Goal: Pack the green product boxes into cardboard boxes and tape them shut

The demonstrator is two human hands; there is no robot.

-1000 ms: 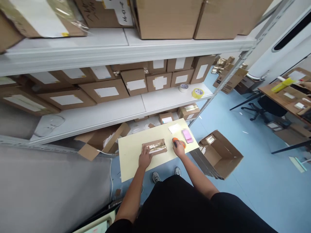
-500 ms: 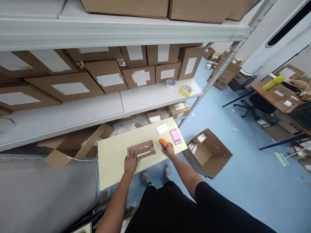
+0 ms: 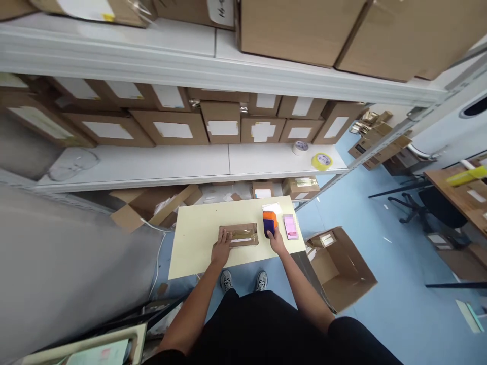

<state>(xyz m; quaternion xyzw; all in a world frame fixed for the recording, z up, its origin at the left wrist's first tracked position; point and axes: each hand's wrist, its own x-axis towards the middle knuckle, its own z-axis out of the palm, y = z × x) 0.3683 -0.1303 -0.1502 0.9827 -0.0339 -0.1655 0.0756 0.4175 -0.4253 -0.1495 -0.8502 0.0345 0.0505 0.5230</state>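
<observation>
My left hand [image 3: 221, 247] lies with its fingers spread on the left end of a small brown cardboard box [image 3: 243, 235]. Shiny tape and a white strip show along the box's top. My right hand [image 3: 277, 240] is closed round an orange and dark blue tape dispenser [image 3: 270, 224], just right of the box and apart from it. Part of the dispenser is hidden by my fingers. Both rest over a pale yellow tabletop [image 3: 198, 228]. Behind the dispenser lies a white paper [image 3: 272, 208], and a pink item [image 3: 290, 226], blurred out, is to its right.
An open carton [image 3: 344, 268] stands on the floor right of the table. Shelves behind hold several labelled boxes [image 3: 173, 128]. A white tape roll [image 3: 300, 147] and a yellow tape roll [image 3: 321, 161] sit on the middle shelf [image 3: 190, 161]. Another open carton [image 3: 152, 205] is at left.
The view has swung left. My right hand has turned the tape dispenser, so its dark blue side now faces up. My left hand stays on the box.
</observation>
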